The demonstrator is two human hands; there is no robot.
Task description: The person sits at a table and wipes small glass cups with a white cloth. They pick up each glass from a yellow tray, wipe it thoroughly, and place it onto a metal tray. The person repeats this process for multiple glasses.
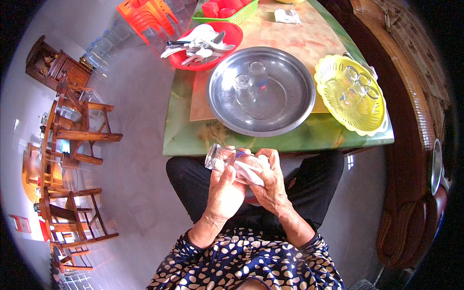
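Observation:
Over my lap, just in front of the table edge, my left hand is wrapped round a clear drinking glass held on its side, base to the left. My right hand grips a white cloth pressed at the glass's other end; how far the cloth reaches inside is hidden. Beyond my hands, a wide steel basin on the table holds two more glasses. To its right sits a yellow scalloped basket with several glasses standing in it.
A red bowl full of spoons and other utensils is left of the basin. Behind it stands a green basket of red cups. A folded white cloth lies farther back. Wooden chairs are at left, a carved wooden bench at right.

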